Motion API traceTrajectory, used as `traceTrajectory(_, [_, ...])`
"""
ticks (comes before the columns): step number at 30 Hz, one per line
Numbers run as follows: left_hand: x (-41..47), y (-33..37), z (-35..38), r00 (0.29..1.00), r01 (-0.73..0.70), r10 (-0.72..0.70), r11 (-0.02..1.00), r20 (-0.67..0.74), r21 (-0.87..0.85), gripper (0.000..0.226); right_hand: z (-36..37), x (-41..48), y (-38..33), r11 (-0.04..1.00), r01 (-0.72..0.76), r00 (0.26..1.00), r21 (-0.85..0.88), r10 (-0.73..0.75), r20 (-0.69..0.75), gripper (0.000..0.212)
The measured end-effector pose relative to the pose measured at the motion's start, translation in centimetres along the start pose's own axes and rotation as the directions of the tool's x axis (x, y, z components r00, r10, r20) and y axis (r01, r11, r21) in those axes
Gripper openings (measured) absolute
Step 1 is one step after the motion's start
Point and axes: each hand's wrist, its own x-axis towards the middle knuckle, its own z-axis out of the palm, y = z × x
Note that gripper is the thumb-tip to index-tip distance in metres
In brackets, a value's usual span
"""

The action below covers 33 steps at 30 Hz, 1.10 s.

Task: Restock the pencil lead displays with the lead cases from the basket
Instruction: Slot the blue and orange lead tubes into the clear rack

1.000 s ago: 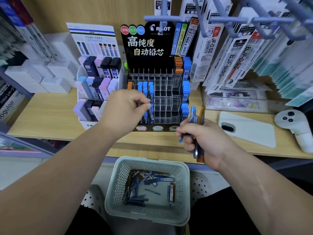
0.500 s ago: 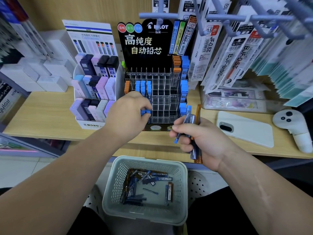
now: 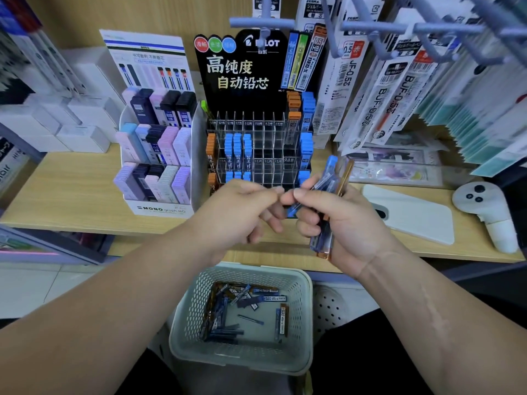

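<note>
Left hand (image 3: 242, 215), right hand (image 3: 350, 226) with lead cases (image 3: 328, 178); display's (image 3: 266, 138) front row hidden

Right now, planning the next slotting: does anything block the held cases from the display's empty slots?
Nothing visible. The lead cases in the right hand sit directly before the clear display, whose middle slots are empty.

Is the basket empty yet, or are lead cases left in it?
Not empty: blue and brown lead cases lie scattered over the bottom of the basket, some bare floor showing between them.
</note>
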Motion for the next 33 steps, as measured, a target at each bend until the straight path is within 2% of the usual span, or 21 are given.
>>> traceTrajectory(3, [0.0, -0.5, 0.1, 0.988, 0.093, -0.070, 0.982, 0.140, -0.163, 0.031, 0.1, 0.0, 0.1, 0.999, 0.043, 0.999, 0.012, -0.044, 0.022, 0.019])
traceTrajectory(7, [-0.4, -0.6, 0.2, 0.986, 0.133, -0.089, 0.933, 0.144, -0.333, 0.019, 0.2, 0.0, 0.0, 0.998, 0.059, 0.998, -0.011, -0.059, 0.024, 0.017])
traceTrajectory(10, [-0.6, 0.0, -0.1, 0.997, 0.083, -0.077, 0.921, 0.030, -0.380, 0.015, 0.3, 0.0, -0.1, 0.998, 0.070, 0.998, -0.004, -0.070, -0.004, 0.020])
traceTrajectory(12, [-0.3, 0.7, -1.3, 0.992, -0.006, -0.042, 0.928, -0.120, -0.373, 0.015, 0.2, 0.1, -0.1, 0.998, 0.059, 0.998, -0.007, -0.059, -0.033, 0.014])
traceTrajectory(14, [0.2, 1.3, -3.3, 0.956, -0.117, 0.012, 0.931, -0.292, -0.345, 0.016, 0.0, 0.2, -0.1, 0.999, 0.024, 0.996, -0.032, -0.027, -0.086, 0.016])
traceTrajectory(15, [0.3, 1.5, -4.3, 0.930, -0.168, 0.051, 0.939, -0.364, -0.300, 0.017, -0.1, 0.3, 0.0, 0.999, 0.008, 0.994, -0.045, -0.013, -0.111, 0.018])
traceTrajectory(17, [0.2, 1.5, -6.2, 0.887, -0.223, 0.165, 0.971, -0.431, -0.087, 0.019, -0.3, 0.4, 0.1, 0.998, -0.019, 0.989, -0.064, 0.009, -0.148, 0.021])
traceTrajectory(18, [0.1, 1.3, -6.9, 0.883, -0.223, 0.227, 0.973, -0.411, 0.058, 0.018, -0.3, 0.4, 0.1, 0.997, -0.029, 0.987, -0.068, 0.018, -0.158, 0.021])
traceTrajectory(20, [-0.4, 1.2, -7.7, 0.912, -0.203, 0.296, 0.927, -0.283, 0.314, 0.013, -0.4, 0.5, 0.1, 0.997, -0.041, 0.985, -0.071, 0.028, -0.171, 0.021])
traceTrajectory(23, [-0.6, 1.0, -7.6, 0.936, -0.202, 0.328, 0.803, -0.132, 0.561, 0.010, -0.5, 0.5, 0.2, 0.996, -0.043, 0.985, -0.082, 0.029, -0.170, 0.022])
traceTrajectory(33, [0.4, 1.0, -5.6, 0.832, -0.251, 0.535, 0.597, -0.145, 0.762, 0.004, -0.5, 0.4, 0.2, 0.992, -0.043, 0.986, -0.116, 0.023, -0.168, 0.022])
